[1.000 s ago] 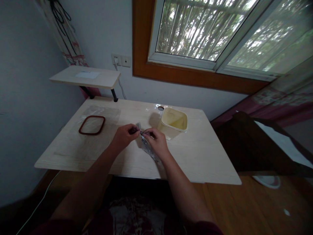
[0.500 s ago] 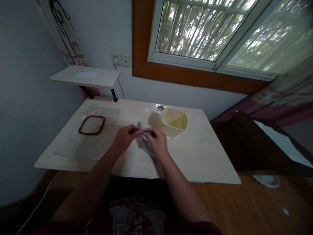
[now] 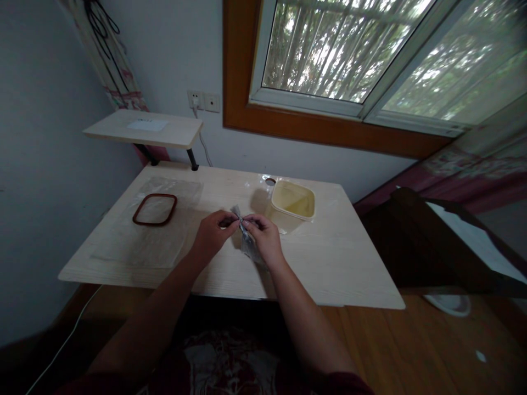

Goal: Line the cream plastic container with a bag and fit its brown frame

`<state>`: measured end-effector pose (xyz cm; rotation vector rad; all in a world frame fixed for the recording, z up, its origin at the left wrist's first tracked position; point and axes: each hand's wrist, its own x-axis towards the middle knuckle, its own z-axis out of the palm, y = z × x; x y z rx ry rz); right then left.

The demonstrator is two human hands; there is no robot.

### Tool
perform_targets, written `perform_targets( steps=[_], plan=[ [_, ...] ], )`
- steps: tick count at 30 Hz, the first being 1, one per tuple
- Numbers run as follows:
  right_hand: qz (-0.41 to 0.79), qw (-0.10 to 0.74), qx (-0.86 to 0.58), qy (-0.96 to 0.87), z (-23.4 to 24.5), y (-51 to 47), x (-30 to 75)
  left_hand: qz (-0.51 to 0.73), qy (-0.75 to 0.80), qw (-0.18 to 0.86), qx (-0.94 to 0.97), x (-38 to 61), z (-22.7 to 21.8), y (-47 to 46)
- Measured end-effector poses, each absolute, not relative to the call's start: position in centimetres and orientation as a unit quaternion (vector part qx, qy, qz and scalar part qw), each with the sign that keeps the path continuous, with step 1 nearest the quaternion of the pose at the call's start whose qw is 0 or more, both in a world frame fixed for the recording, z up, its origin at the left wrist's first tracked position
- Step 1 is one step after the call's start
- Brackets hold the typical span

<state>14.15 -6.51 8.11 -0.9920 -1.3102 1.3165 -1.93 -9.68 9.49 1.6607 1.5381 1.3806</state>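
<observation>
The left grip (image 3: 212, 233) and the right grip (image 3: 265, 237) are both pinched on the bunched part of a crinkled plastic bag (image 3: 249, 247), fingertips close together. The bag sits between the two grips, a short end poking out beyond them and the longer part trailing back beside the right grip, over the tabletop (image 3: 329, 258); I cannot tell whether it touches the wood. Just beyond the right grip, to its right, stands a pale yellow tub (image 3: 287, 221), open at the top. Well left of the left grip, a reddish-brown frame (image 3: 152, 224) lies on a clear plastic sheet (image 3: 119, 241)
</observation>
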Motion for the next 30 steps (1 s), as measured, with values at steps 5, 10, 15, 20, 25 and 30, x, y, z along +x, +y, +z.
perform_targets(
  steps=[5,10,15,20,25,30],
  plan=[
    [0.538,0.489,-0.401,-0.557,7.8,-6.5,14.2,0.502,0.578,0.231,0.601,-1.7,9.5,-9.6],
    [0.480,0.499,-0.409,-0.595,7.9,-7.0,14.3,0.499,0.593,0.240,0.585,-1.6,9.4,-9.6],
    [0.332,0.490,-0.392,-0.704,8.3,-7.5,14.7,0.488,0.606,0.251,0.575,-1.7,9.7,-9.8],
    [0.253,0.461,-0.367,-0.767,8.4,-7.1,15.2,0.481,0.611,0.242,0.580,-1.7,9.8,-10.0],
    [0.229,0.422,-0.363,-0.799,8.5,-6.8,15.4,0.465,0.621,0.205,0.597,-1.7,9.3,-10.0],
    [0.230,0.419,-0.386,-0.789,8.3,-6.9,15.2,0.440,0.629,0.161,0.620,-1.6,8.8,-9.7]
  ],
)
